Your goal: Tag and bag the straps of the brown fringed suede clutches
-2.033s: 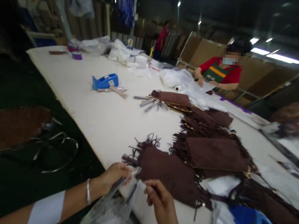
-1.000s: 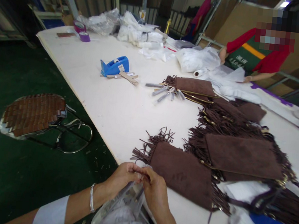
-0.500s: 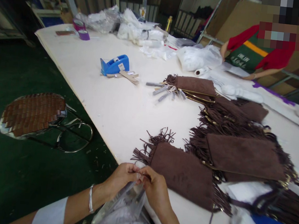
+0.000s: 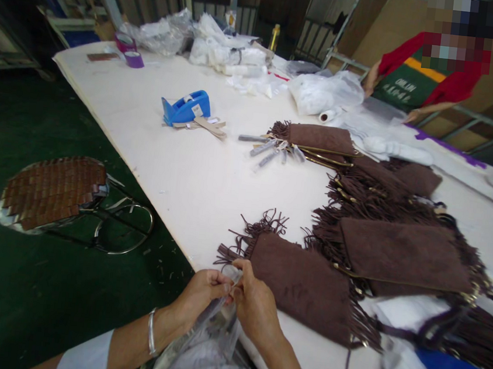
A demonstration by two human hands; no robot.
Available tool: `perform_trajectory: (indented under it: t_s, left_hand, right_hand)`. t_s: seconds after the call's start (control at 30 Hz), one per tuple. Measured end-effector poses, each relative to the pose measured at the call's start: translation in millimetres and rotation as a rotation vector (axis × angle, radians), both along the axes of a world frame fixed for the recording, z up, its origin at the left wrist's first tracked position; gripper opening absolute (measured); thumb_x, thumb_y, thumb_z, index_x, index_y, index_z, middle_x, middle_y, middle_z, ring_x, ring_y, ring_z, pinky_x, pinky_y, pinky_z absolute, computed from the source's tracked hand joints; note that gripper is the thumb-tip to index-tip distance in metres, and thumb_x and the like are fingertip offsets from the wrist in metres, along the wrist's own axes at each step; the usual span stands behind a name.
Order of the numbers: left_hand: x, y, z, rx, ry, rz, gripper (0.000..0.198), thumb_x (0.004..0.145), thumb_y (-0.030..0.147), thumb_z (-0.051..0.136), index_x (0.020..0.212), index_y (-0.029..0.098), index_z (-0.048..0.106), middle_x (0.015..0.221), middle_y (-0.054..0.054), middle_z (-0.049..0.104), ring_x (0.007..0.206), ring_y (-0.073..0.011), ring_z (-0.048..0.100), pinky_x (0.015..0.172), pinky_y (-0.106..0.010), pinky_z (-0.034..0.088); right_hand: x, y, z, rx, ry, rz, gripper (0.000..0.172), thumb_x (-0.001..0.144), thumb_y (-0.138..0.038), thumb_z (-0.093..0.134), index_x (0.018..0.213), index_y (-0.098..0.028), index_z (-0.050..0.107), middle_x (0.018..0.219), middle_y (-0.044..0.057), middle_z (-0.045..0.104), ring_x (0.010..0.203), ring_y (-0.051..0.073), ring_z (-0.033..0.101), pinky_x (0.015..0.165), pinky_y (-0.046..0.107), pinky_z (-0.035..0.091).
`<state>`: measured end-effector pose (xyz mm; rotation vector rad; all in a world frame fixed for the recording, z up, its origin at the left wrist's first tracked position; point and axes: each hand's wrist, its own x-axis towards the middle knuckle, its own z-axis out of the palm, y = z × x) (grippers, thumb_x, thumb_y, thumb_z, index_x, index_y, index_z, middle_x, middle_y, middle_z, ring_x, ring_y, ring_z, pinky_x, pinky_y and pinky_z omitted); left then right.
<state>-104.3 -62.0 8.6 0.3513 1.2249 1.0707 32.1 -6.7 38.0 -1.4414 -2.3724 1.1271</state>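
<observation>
Near the front edge of the white table (image 4: 152,163), my left hand (image 4: 206,292) pinches the top of a clear plastic bag (image 4: 217,331). My right hand (image 4: 254,303) is closed on the same plastic, its fingertips touching those of my left. The bag hangs down over my lap. Just beyond my right hand lies a brown fringed suede bag (image 4: 302,284). Another brown bag (image 4: 406,254) rests on a fringed pile to the right. A rolled brown piece (image 4: 322,138) with gold-coloured metal strips lies farther back.
A blue tape dispenser (image 4: 188,108) sits on tan strips. Purple tape rolls (image 4: 134,59) and plastic bags (image 4: 229,50) are at the back. A stool (image 4: 54,191) stands left of the table. A person in red sleeves (image 4: 420,79) works at the far right.
My right fingers have risen slightly, and a bit of clear plastic now shows above the pinch. My left hand has hardly moved. The view has shifted a little.
</observation>
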Motion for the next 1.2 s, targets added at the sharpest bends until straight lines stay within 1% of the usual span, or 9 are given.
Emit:
perform_trajectory:
  t_s: [0.1, 0.2, 0.33, 0.47, 0.63, 0.77, 0.93, 1.1, 1.2]
  left_hand:
    - [1.2, -1.2, 2.3, -0.002, 0.047, 0.024, 0.017, 0.071, 0.027, 0.069, 0.074, 0.011, 0.064, 0.067, -0.006, 0.066, 0.061, -0.0148, 0.058, 0.061, -0.024, 0.042]
    - [2.3, -3.1, 1.8, 0.002, 0.081, 0.039, 0.014, 0.073, 0.026, 0.066, 0.075, 0.012, 0.063, 0.065, -0.005, 0.065, 0.059, -0.0145, 0.057, 0.059, -0.023, 0.040]
    - [3.6, -6.1, -0.3, -0.018, 0.072, 0.057, 0.014, 0.073, 0.026, 0.066, 0.077, 0.013, 0.063, 0.063, -0.003, 0.064, 0.056, -0.0135, 0.055, 0.055, -0.022, 0.038]
    - [4.1, -7.5, -2.1, -0.042, 0.013, 0.069, 0.015, 0.071, 0.025, 0.068, 0.079, 0.013, 0.064, 0.064, -0.003, 0.064, 0.057, -0.0133, 0.056, 0.056, -0.022, 0.039]
    - [1.4, -7.1, -3.0, -0.026, -0.027, 0.070, 0.016, 0.069, 0.025, 0.070, 0.078, 0.014, 0.064, 0.067, -0.003, 0.064, 0.059, -0.0131, 0.057, 0.058, -0.022, 0.040]
    - [-3.0, -5.9, -4.7, -0.042, -0.047, 0.057, 0.017, 0.068, 0.024, 0.071, 0.079, 0.014, 0.063, 0.068, -0.004, 0.065, 0.059, -0.0139, 0.058, 0.058, -0.023, 0.040]
    - [-6.4, -2.8, -3.2, -0.090, -0.142, 0.043, 0.016, 0.064, 0.021, 0.072, 0.074, 0.014, 0.062, 0.060, -0.002, 0.063, 0.053, -0.0128, 0.055, 0.055, -0.023, 0.039]
    - [-9.4, -0.1, 4.7, -0.130, -0.223, 0.023, 0.016, 0.065, 0.020, 0.073, 0.075, 0.012, 0.064, 0.058, -0.003, 0.062, 0.050, -0.0115, 0.053, 0.053, -0.022, 0.039]
    - [-12.4, 0.8, 5.6, -0.146, -0.283, 0.006, 0.015, 0.066, 0.018, 0.073, 0.076, 0.012, 0.064, 0.059, -0.003, 0.061, 0.050, -0.0110, 0.052, 0.054, -0.022, 0.040]
  right_hand:
    - [0.9, -3.3, -6.6, -0.028, 0.085, -0.067, 0.044, 0.076, -0.006, 0.046, 0.118, -0.019, 0.045, 0.072, 0.001, 0.067, 0.071, 0.018, 0.065, 0.066, 0.023, 0.041]
    - [2.5, -8.3, -11.3, -0.117, 0.195, -0.144, 0.037, 0.079, -0.008, 0.044, 0.114, -0.020, 0.044, 0.071, -0.001, 0.065, 0.067, 0.017, 0.063, 0.065, 0.024, 0.042]
    - [5.3, -12.8, -12.7, -0.175, 0.302, -0.149, 0.036, 0.079, -0.009, 0.044, 0.114, -0.020, 0.043, 0.073, -0.002, 0.063, 0.068, 0.015, 0.061, 0.065, 0.024, 0.043]
    - [6.9, -12.0, -13.4, -0.163, 0.295, -0.129, 0.041, 0.076, -0.007, 0.045, 0.115, -0.020, 0.045, 0.075, -0.002, 0.065, 0.070, 0.016, 0.062, 0.067, 0.024, 0.044]
    - [5.0, -10.3, -10.6, -0.161, 0.251, -0.144, 0.044, 0.073, -0.005, 0.047, 0.114, -0.022, 0.050, 0.072, -0.003, 0.067, 0.063, 0.015, 0.063, 0.059, 0.021, 0.042]
    - [3.2, -13.0, -3.9, -0.090, 0.241, -0.115, 0.040, 0.073, -0.002, 0.044, 0.105, -0.023, 0.057, 0.073, -0.003, 0.069, 0.064, 0.014, 0.064, 0.059, 0.019, 0.042]
    - [2.8, -19.0, -1.8, 0.013, 0.152, -0.064, 0.030, 0.084, -0.007, 0.044, 0.104, -0.023, 0.059, 0.079, -0.001, 0.072, 0.064, 0.013, 0.067, 0.058, 0.018, 0.041]
    - [6.7, -20.8, -2.0, 0.229, -0.041, 0.103, 0.021, 0.090, -0.010, 0.045, 0.103, -0.022, 0.057, 0.084, 0.001, 0.072, 0.073, 0.015, 0.069, 0.058, 0.019, 0.039]
    - [9.5, -18.2, 1.1, 0.384, -0.180, 0.254, 0.017, 0.089, -0.011, 0.051, 0.102, -0.021, 0.054, 0.084, 0.002, 0.070, 0.066, 0.015, 0.066, 0.053, 0.022, 0.037]
